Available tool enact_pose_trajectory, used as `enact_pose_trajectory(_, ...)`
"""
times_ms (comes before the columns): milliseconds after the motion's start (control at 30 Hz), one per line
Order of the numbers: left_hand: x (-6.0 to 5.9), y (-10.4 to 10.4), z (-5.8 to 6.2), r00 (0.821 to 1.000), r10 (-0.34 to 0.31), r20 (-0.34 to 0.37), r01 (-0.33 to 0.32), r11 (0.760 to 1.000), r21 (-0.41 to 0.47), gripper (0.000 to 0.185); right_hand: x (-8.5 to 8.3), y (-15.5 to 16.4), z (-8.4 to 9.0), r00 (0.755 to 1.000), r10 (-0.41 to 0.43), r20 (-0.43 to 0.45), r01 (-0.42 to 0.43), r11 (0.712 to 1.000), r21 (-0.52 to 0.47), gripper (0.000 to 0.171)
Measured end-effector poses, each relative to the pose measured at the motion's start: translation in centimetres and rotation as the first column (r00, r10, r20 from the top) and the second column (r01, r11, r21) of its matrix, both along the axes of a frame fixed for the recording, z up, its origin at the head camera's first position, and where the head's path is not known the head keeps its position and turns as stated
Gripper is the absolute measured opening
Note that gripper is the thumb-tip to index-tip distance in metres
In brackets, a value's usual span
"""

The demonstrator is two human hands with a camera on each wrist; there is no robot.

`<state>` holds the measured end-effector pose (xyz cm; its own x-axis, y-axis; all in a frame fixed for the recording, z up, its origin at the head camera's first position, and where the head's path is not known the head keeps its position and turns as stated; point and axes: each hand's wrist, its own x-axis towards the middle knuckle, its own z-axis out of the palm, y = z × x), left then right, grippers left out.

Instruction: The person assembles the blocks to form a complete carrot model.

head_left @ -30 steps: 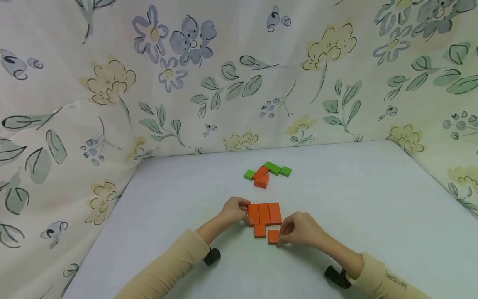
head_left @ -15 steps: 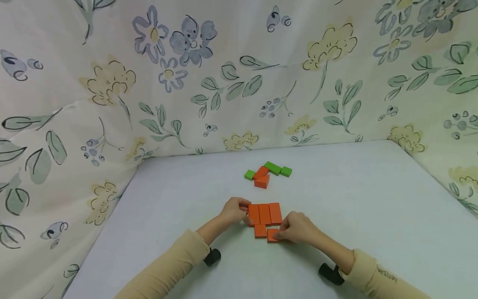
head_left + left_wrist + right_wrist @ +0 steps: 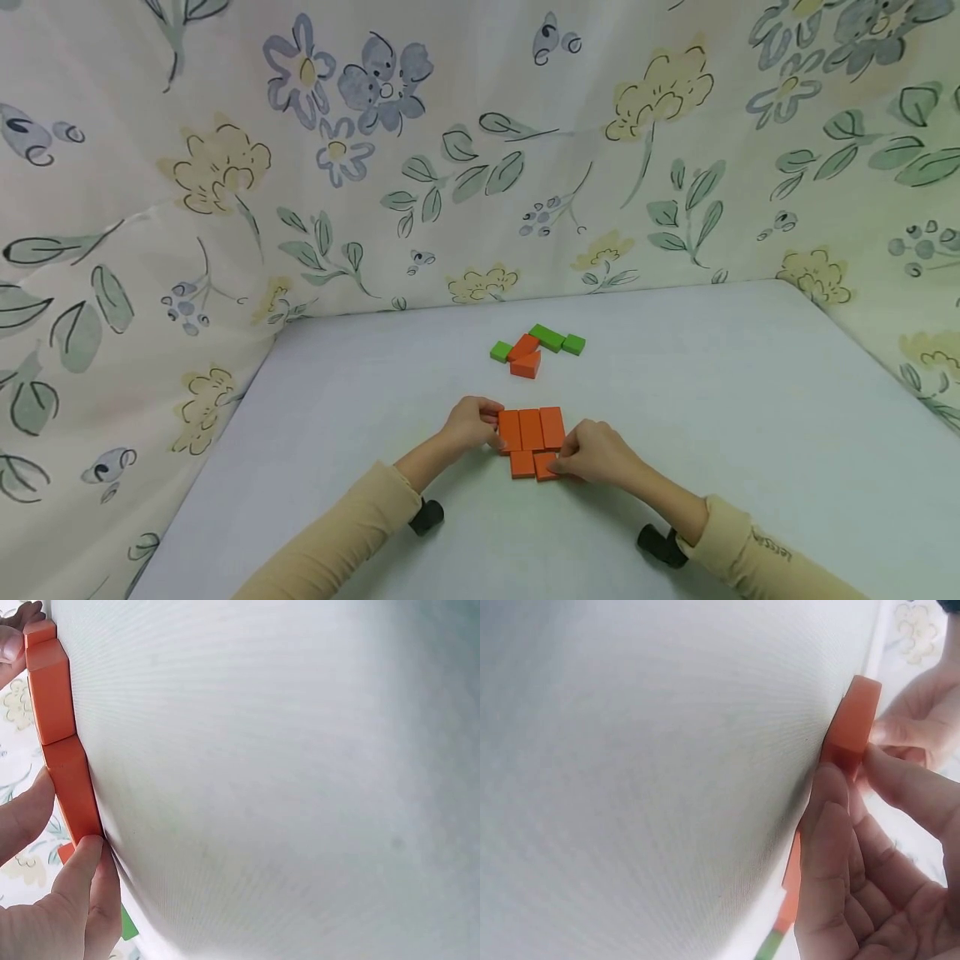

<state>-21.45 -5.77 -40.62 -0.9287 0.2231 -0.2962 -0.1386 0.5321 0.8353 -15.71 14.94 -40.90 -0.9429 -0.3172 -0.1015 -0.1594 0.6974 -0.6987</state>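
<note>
Three upright orange rectangular blocks lie side by side on the white table. Below them, an orange square block touches the row's lower edge. My left hand holds the leftmost rectangular block at its left side, with thumb and fingers against it. A second orange square block sits right of the first, slightly tilted, against the row. Thumb and fingers of my right hand pinch this square, hiding its right part; the right wrist view shows fingertips at its end.
Farther back lie two orange wedge-like blocks, a long green block and two green squares. A floral cloth hangs behind the table. Black wrist devices sit under both sleeves.
The right hand has moved the second orange square up and slightly left, closing its gap to the row and the first square. The left hand has stayed in place.
</note>
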Motion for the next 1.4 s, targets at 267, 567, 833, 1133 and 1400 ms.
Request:
enact_pose_trajectory(267, -0.1, 0.0, -0.1, 1.0, 0.001, -0.001, -0.001, 1.0, -0.006, 0.05, 0.0, -0.2, 0.2, 0.999, -0.03, 0.018, 0.029, 0.999, 0.013, 0.027)
enact_pose_trajectory(567, 0.0, 0.1, 0.0, 1.0, 0.011, 0.009, -0.01, 1.0, -0.006, 0.05, -0.2, -0.1, -0.1, 1.0, -0.011, 0.001, 0.011, 1.0, 0.001, 0.026)
enact_pose_trajectory(833, -0.1, 0.1, 0.0, 1.0, 0.014, 0.007, -0.014, 1.0, -0.01, 0.048, -0.3, -0.1, -0.1, 1.0, -0.001, 0.025, 0.001, 1.0, -0.001, 0.028)
enact_pose_trajectory(1133, -0.1, 0.0, 0.1, 1.0, 0.012, 0.013, -0.012, 1.0, -0.007, 0.049, -1.8, 0.7, 2.5, 0.999, 0.004, 0.043, -0.005, 1.0, 0.026, 0.023)
enact_pose_trajectory(1400, 0.0, 0.0, -0.1, 1.0, 0.013, 0.019, -0.013, 1.0, -0.006, 0.049, -7.6, 1.1, 2.9, 0.99, -0.123, -0.073, 0.129, 0.988, 0.089, 0.022)
